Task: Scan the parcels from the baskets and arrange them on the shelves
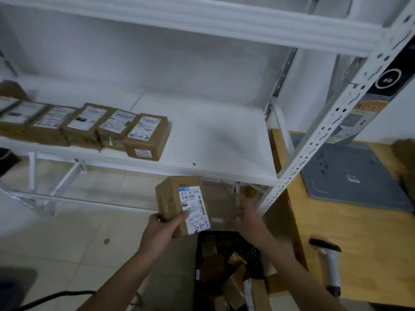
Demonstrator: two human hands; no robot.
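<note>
Left hand (160,228) around boxy cardboard parcel (170,199)

One view only, head-worn, wide-angle. It faces forward and down at a white shelf (220,135), close up. The upper board (202,21) crosses the top of the frame and the corner post (325,140) slants across the right. Floor tiles (78,232) fill the lower left. A black basket (231,243) sits almost straight below the lens, and a wooden table (363,232) runs off the right edge. Both forearms enter from the bottom edge. The left hand (160,227), gripping a parcel (177,198), and the spread right hand (249,218) sit low centre, nearest the camera. Straight lines bow toward the edges.
</note>
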